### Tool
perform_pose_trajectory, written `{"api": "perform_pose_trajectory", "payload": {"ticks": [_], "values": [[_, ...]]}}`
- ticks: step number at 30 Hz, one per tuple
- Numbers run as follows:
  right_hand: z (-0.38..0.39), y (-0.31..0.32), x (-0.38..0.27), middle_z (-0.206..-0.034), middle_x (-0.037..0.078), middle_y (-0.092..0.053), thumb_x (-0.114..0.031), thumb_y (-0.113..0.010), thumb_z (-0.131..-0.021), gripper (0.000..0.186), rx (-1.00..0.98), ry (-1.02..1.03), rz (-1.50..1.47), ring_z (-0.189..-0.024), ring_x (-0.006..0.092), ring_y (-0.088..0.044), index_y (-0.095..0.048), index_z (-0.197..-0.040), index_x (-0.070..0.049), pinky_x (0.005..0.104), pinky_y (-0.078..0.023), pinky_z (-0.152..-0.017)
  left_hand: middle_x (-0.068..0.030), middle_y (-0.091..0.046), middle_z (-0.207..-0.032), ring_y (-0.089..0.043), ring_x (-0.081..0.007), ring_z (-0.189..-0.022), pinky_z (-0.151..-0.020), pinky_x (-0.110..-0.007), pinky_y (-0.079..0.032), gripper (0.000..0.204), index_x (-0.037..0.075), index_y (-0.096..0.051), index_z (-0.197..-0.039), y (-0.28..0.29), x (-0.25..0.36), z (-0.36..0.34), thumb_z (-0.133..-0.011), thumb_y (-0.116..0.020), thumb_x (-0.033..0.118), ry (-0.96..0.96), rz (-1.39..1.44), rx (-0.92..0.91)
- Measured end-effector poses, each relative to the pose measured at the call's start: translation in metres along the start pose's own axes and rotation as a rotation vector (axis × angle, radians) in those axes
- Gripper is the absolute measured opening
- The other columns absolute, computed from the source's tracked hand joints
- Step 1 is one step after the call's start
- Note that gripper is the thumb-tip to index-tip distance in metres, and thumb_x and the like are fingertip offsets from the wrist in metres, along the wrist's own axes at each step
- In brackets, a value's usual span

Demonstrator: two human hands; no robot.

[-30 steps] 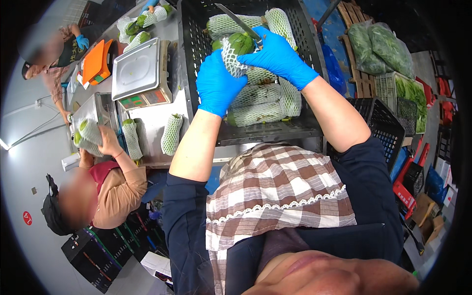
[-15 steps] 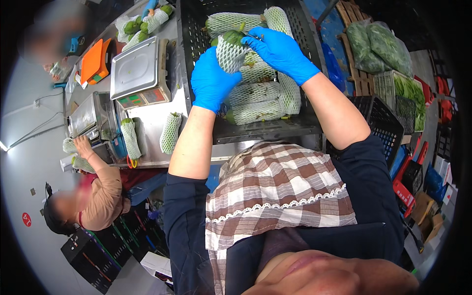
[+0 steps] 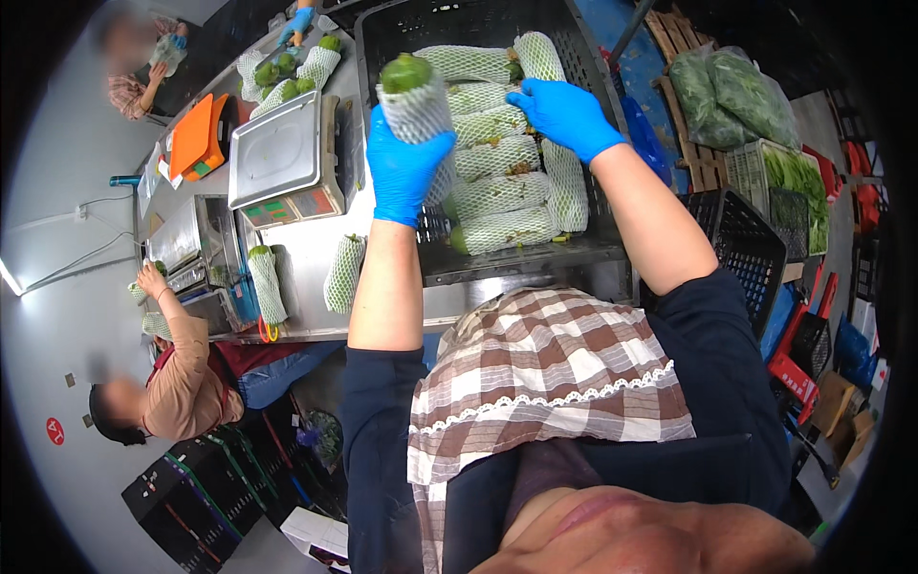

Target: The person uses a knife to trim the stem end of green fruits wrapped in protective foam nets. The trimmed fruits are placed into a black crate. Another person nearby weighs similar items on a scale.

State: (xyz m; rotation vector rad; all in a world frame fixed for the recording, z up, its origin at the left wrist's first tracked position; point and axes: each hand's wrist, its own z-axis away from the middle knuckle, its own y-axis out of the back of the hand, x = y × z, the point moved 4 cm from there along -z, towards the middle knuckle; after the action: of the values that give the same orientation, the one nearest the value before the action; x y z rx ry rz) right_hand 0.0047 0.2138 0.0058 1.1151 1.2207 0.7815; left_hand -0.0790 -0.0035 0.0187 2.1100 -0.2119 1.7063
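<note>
My left hand (image 3: 406, 172), in a blue glove, is closed round a green gourd (image 3: 409, 74) in a white foam net sleeve. It is held upright above the left side of a black plastic crate (image 3: 516, 258), its bare green end up. My right hand (image 3: 571, 120), also gloved in blue, hovers over the crate with its fingers drawn together; what they hold, if anything, is too small to make out. Under and beside it, several netted gourds (image 3: 497, 198) lie in a stack of crosswise rows, with others lengthwise along the right side.
On the steel table to the left stand a scale (image 3: 277, 148), an orange scale (image 3: 198, 137) and two netted gourds (image 3: 268, 284). More gourds (image 3: 277, 72) lie at the back. A co-worker (image 3: 177, 383) is at the left. Bagged greens (image 3: 732, 96) rest on a pallet at right.
My left hand has brought the gourd left and turned its bare end up toward me. My right hand has let go of the gourd's stem end and moved slightly right and down.
</note>
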Motion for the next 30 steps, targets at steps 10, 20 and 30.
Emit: {"api": "perform_pose_trajectory", "payload": {"ticks": [10, 20, 30], "values": [[-0.007, -0.023, -0.02, -0.079, 0.008, -0.065, -0.057, -0.057, -0.093, 0.057, -0.193, -0.266, -0.952, -0.063, 0.0142, -0.06, -0.065, -0.105, -0.001, 0.0305, -0.049, -0.057, -0.0117, -0.063, -0.119, -0.064, -0.0215, -0.107, -0.092, -0.034, -0.055, 0.08, 0.002, -0.047, -0.129, -0.022, -0.007, 0.002, -0.063, -0.092, 0.01, 0.003, 0.316, -0.08], [0.001, -0.04, -0.027, -0.117, 0.01, -0.065, -0.057, -0.062, -0.09, 0.066, -0.254, -0.405, -1.596, -0.098, 0.0177, -0.065, -0.055, -0.13, -0.006, 0.0296, -0.057, -0.073, -0.0138, -0.052, -0.134, -0.05, -0.0239, -0.128, -0.115, -0.04, -0.035, 0.11, 0.003, -0.023, -0.147, -0.045, -0.001, 0.004, -0.064, -0.092, 0.023, -0.41, -0.189, -0.13], [-0.019, -0.005, -0.02, -0.116, 0.011, -0.067, -0.015, -0.069, -0.091, 0.045, 0.148, -0.096, -1.577, -0.102, 0.0192, -0.067, -0.055, -0.132, -0.004, 0.0329, -0.055, -0.089, -0.0095, -0.049, -0.145, -0.054, -0.0239, -0.126, -0.104, -0.042, -0.047, 0.07, 0.014, -0.026, -0.155, -0.04, 0.012, 0.014, -0.095, -0.061, 0.024, 0.205, 0.782, -0.595]]}}
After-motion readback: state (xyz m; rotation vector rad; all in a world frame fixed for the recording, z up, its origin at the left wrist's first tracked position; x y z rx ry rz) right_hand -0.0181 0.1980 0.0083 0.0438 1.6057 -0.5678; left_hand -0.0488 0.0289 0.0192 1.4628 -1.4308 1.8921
